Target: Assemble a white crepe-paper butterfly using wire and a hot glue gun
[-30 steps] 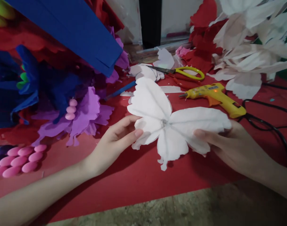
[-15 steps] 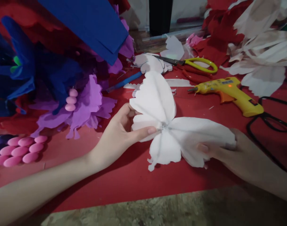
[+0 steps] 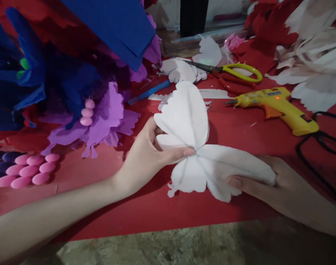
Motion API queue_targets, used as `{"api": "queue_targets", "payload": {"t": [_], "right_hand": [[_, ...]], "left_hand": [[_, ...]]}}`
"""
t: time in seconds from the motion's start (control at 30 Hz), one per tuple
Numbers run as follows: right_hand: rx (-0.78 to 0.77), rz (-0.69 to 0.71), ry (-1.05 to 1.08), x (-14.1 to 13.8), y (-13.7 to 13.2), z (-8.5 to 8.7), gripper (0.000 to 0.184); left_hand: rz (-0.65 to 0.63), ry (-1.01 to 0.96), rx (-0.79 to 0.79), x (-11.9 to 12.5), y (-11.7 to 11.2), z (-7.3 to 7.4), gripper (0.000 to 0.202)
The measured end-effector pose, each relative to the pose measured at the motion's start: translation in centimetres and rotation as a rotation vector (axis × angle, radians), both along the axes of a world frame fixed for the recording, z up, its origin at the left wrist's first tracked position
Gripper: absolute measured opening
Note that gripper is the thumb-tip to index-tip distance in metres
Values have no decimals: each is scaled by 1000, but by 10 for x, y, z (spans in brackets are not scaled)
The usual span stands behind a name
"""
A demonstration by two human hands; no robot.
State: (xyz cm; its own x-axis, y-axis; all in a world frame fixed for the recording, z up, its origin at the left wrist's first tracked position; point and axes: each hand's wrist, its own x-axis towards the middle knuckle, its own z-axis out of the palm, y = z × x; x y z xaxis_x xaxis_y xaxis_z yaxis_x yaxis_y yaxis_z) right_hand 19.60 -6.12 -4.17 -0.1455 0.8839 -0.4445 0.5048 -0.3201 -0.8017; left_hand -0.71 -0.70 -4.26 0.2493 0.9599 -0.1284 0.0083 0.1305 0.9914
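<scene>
A white paper butterfly [image 3: 188,110] with scalloped wings is held up over the red table covering [image 3: 145,209]. My left hand [image 3: 148,154] is closed on its left side, the thumb pressed at the centre where the wings meet and the fingers behind. My right hand [image 3: 269,180] pinches the right wing, thumb on the front and fingers mostly hidden behind it. Beyond the right wing lies a yellow glue gun [image 3: 289,110] with a small orange light lit. Scissors [image 3: 239,71] with yellow and red handles rest further back.
Purple paper butterflies [image 3: 107,114] and blue paper shapes [image 3: 112,29] crowd the left. Pink oval pieces [image 3: 28,171] lie in rows near my left forearm. White paper pieces [image 3: 317,70] are heaped at the far right. A black cable [image 3: 306,158] loops beside my right hand.
The butterfly has turned slightly between my hands, and my left thumb has slid right, over its centre. Both hands keep their hold. The whole view has shifted a little.
</scene>
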Motion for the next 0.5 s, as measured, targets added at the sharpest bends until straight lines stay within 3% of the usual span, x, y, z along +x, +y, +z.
{"api": "queue_targets", "payload": {"t": [0.17,0.37,0.5], "right_hand": [[11,-18,-24,-1,0,1,48],[-11,64,-10,2,-6,0,50],[-71,-48,-7,10,-3,-1,50]], "left_hand": [[-6,-74,-5,1,-1,0,39],[-4,60,-38,4,-2,3,44],[-86,50,136,-4,1,-4,33]]}}
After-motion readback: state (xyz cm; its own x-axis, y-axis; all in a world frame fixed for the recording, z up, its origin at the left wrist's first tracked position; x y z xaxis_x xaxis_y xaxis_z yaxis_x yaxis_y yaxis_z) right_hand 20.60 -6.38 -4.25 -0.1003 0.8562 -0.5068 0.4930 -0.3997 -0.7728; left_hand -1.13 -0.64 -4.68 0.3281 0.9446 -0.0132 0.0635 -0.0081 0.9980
